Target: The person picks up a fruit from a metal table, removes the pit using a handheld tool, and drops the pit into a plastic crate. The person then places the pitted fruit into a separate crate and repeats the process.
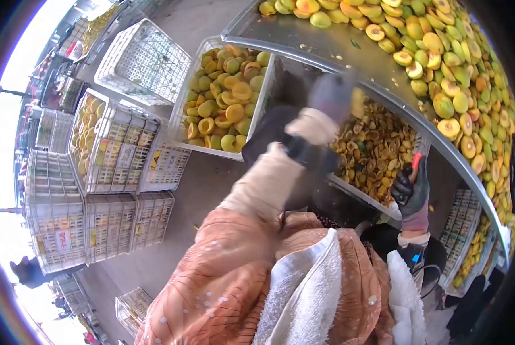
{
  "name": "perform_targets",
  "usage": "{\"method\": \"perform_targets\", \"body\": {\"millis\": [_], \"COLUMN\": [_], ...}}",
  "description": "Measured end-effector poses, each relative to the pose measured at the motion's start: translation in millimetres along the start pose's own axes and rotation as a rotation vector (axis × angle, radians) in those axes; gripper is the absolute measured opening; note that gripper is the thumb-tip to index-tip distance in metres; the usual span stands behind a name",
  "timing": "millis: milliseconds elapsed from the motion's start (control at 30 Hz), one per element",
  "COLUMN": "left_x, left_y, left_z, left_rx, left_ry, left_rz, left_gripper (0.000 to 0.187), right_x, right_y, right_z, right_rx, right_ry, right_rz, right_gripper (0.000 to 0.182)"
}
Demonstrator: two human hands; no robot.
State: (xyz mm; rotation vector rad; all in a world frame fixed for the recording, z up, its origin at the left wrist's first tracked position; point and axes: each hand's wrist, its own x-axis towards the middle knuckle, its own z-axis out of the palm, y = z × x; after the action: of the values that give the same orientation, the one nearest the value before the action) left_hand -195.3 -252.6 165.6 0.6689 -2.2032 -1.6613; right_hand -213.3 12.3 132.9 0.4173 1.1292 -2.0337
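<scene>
My left hand (332, 96), in a dark grey glove, is smeared by motion near the metal table's edge. A blurred yellow fruit piece (358, 102) shows right at its fingers, and I cannot tell whether they grip it. My right hand (411, 187), also gloved, is wrapped round a tool with a red handle (416, 160); its working end is hidden. Between the two hands, below the table edge, a crate holds brownish-yellow fruit scraps (369, 152). To the left, a white crate (182, 123) is filled with halved, pitted peaches (226, 98).
A metal table (326, 43) curves across the top right, heaped with cut peaches (441, 52). White crates (114, 155) of fruit stand stacked at left, with another white crate (145, 60) behind. More crates (461, 224) stand under the table at right. A white towel (300, 287) hangs over my front.
</scene>
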Motion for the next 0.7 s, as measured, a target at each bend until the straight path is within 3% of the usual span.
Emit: {"method": "perform_targets", "body": {"millis": [33,67,100,133,167,200,267,333,367,433,467,533,567,700], "left_x": [5.8,8.9,18.4,24.0,22.3,37.5,2.5,0.3,-1.7,-4.3,-11.5,-42.4,-51.0,-46.4], "left_y": [-6.7,-16.1,-35.3,-59.0,-47.6,-113.8,-97.3,-155.1,-192.2,-245.9,-244.7,-222.1,-210.3,-153.8], "left_z": [-28.4,-62.4,-98.1,-133.4,-161.3,-210.7,-238.0,-289.3,-325.0,-376.1,-376.4,-372.2,-365.8,-284.9], "left_rx": [0.415,0.601,0.722,0.902,0.939,1.061,0.874,0.824,0.824,0.274,0.274,-0.576,-0.574,-0.129], "left_ry": [0.251,0.315,0.384,0.470,0.422,0.422,0.540,0.727,0.726,0.766,0.769,0.447,0.451,0.204], "left_rz": [0.151,0.238,0.144,0.181,-0.236,-0.050,-0.303,-0.347,-0.352,-0.461,-0.467,-0.457,-0.461,0.043], "left_gripper": [0.040,0.035,0.033,0.032,0.047,0.053,0.053,0.056,0.056,0.062,0.062,0.049,0.049,0.037], "right_x": [0.7,-0.3,-1.2,-1.4,-0.9,-4.7,-7.1,-2.6,-0.2,4.8,6.7,12.8,16.7,21.7], "right_y": [0.4,0.8,0.3,-0.5,-2.1,-1.8,0.3,1.9,3.4,5.2,6.1,10.3,12.6,10.5], "right_z": [-0.6,-2.6,-4.8,-6.8,-2.0,4.5,5.7,6.7,6.8,0.7,-2.5,-5.1,-4.0,2.9], "right_rx": [-0.005,0.020,0.045,0.040,0.038,-0.007,-0.047,-0.062,-0.065,-0.056,-0.059,-0.048,-0.049,-0.101], "right_ry": [-0.013,-0.019,-0.024,-0.079,-0.083,-0.048,0.005,0.006,0.008,-0.030,-0.030,0.023,0.023,0.149], "right_rz": [0.002,-0.021,-0.044,-0.047,-0.045,-0.070,-0.088,-0.063,-0.059,-0.018,-0.013,-0.010,-0.004,0.001], "right_gripper": [0.043,0.041,0.039,0.038,0.038,0.038,0.037,0.036,0.036,0.036,0.036,0.035,0.035,0.036]}}
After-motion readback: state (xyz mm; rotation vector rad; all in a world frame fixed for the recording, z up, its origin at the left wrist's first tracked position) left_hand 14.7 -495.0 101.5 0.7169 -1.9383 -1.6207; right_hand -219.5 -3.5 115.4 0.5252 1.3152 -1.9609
